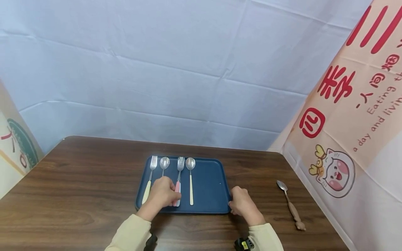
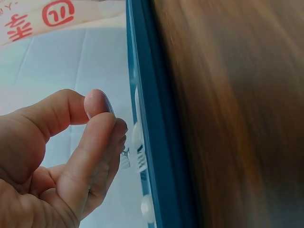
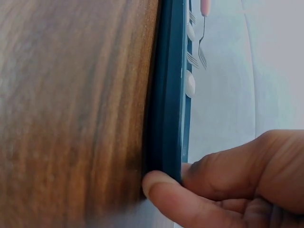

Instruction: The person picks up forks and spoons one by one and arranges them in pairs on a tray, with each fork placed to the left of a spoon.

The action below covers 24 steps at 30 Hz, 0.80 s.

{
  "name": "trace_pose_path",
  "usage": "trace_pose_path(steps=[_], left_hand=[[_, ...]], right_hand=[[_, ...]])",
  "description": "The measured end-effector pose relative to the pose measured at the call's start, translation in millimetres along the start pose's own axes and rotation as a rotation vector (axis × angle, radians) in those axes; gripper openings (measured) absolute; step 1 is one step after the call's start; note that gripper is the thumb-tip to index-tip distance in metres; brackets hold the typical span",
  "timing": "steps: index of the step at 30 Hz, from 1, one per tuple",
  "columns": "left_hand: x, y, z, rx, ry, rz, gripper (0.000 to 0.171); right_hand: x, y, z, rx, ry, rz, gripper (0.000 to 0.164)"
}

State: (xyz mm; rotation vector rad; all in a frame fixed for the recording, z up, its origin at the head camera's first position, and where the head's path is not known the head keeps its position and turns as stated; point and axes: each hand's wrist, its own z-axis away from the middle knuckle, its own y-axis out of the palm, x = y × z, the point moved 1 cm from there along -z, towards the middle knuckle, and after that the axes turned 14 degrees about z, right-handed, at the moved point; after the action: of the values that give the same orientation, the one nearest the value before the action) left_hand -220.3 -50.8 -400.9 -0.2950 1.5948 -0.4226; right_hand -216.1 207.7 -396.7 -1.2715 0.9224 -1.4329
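Observation:
A pink-handled fork (image 1: 177,187) is pinched between the thumb and fingers of my left hand (image 1: 161,192), over the dark blue tray (image 1: 208,184). The right wrist view shows this pink-handled fork (image 3: 204,42) raised above the tray, tines downward. Below it in the head view peeks a pale blue handle (image 1: 179,202). On the tray's left lies a fork with a yellow handle (image 1: 147,190), beside a spoon (image 1: 164,162) partly hidden by my left hand. A cream-handled spoon (image 1: 191,188) lies right of the forks. My right hand (image 1: 242,202) grips the tray's near right corner.
A spoon with a brown carved handle (image 1: 293,211) lies on the wooden table (image 1: 78,181), right of the tray. Behind the table hangs a pale cloth (image 1: 157,87), with a printed banner (image 1: 345,104) at the right.

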Motion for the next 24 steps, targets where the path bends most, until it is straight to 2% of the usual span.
trace_pose_path(steps=[10,20,24], left_hand=[[-5.0,15.9,-2.0,0.024,-0.018,0.026,0.027],[-11.6,32.3,-3.3,0.055,0.013,0.08,0.027],[-13.7,39.9,-3.8,0.065,-0.01,0.115,0.026]], right_hand=[[0,-1,0,-0.003,0.012,0.008,0.015],[-1,1,0,-0.023,0.0,-0.005,0.012],[-1,0,0,-0.015,0.008,-0.002,0.013]])
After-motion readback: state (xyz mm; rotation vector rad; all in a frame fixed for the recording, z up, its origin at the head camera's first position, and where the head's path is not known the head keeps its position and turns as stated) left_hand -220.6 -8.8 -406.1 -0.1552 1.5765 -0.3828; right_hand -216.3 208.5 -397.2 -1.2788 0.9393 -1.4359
